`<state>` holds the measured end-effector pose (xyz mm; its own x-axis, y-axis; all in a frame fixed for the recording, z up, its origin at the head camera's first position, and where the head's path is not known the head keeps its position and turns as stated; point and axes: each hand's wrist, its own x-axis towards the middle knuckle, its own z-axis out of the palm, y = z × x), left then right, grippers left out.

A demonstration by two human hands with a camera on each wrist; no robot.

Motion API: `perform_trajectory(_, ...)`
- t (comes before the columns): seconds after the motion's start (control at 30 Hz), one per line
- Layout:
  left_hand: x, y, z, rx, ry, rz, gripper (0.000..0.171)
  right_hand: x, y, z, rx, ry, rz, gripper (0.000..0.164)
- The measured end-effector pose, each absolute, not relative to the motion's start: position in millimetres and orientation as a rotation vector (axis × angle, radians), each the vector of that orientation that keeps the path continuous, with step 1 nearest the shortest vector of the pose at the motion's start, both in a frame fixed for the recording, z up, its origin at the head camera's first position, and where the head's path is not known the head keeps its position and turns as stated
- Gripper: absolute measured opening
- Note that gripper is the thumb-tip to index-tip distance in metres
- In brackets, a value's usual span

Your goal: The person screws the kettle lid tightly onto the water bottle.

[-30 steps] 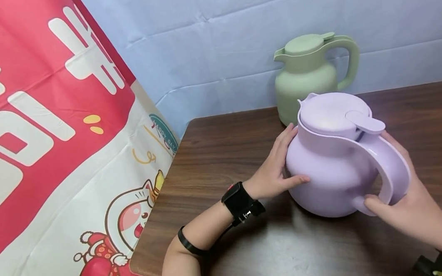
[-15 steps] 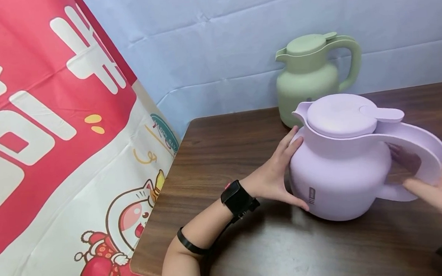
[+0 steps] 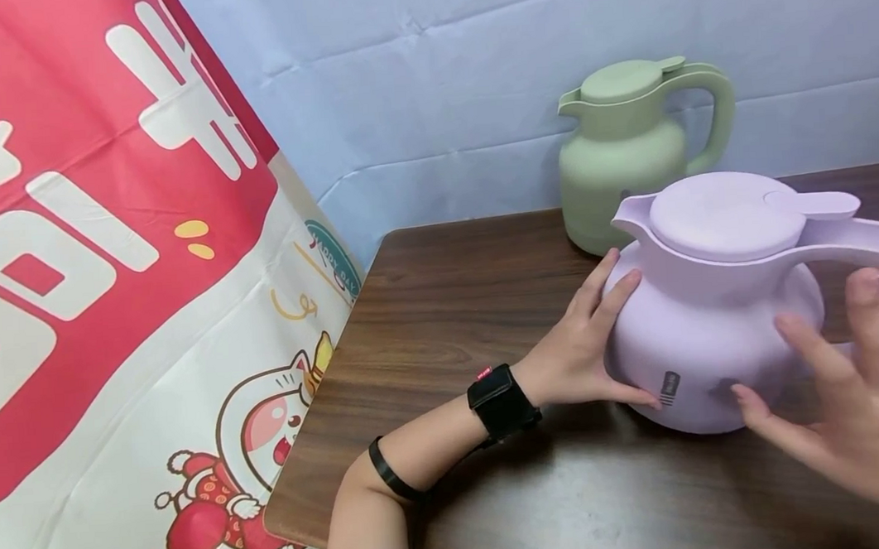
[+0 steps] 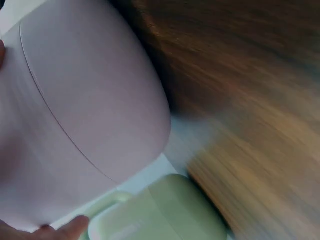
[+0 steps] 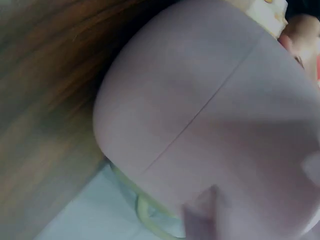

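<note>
A lilac thermal jug [image 3: 718, 318] with a round lid, spout and loop handle stands upright on the wooden table, its spout toward the left. My left hand [image 3: 574, 354] rests spread against the body's left side, thumb low near a small dark label. In front of the body's right side, below the handle, is my right hand [image 3: 863, 393], off the handle with fingers apart; whether its fingertips touch the jug I cannot tell. The jug's smooth lower body [image 4: 95, 95] fills much of the left wrist view, and the same body [image 5: 200, 100] fills the right wrist view.
A green thermal jug [image 3: 620, 165] of similar shape stands behind, close to the table's back edge and the pale blue wall cloth [image 3: 429, 84]. Left of the wooden table [image 3: 448, 299] hangs a red and white printed cloth [image 3: 150, 298].
The lilac jug has turned, its handle swinging from the near right toward the right and its label coming into view. My right hand has left the handle; my left stays against the body.
</note>
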<state>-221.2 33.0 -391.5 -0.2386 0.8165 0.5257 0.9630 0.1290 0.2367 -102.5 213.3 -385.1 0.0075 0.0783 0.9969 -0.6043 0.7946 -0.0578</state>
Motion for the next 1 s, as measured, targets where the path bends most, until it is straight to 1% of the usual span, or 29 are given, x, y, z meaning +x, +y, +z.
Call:
perform_trajectory(0.1,-217.4,44.3,-392.9,-1.716,-2.142,-0.758,0.139,-101.6,214.5,-384.0,0.455,-1.549,0.423,0.047)
perform_trajectory(0.2,-213.8,57.5,-395.3,-1.695,-2.154,-0.752,0.133,-100.8,216.5,-383.8,0.455,-1.663,0.352,0.052)
perform_trajectory(0.37,-213.7,80.7,-399.7,-1.683,-2.188,-0.735,0.124,-105.4,220.9,-388.5,0.350,-1.790,0.302,0.060)
perform_trajectory(0.57,-224.3,107.2,-400.1,-1.683,-2.195,-0.706,0.123,-114.5,240.3,-389.0,0.199,-1.878,0.193,0.063)
perform_trajectory(0.8,-236.9,138.0,-396.8,-1.600,-2.414,-0.648,0.121,-126.7,268.0,-390.8,0.177,-1.993,0.253,0.070)
perform_trajectory(1.0,-247.9,159.9,-392.9,-1.589,-2.483,-0.326,0.102,-143.5,301.6,-392.4,0.110,-2.136,0.308,0.077)
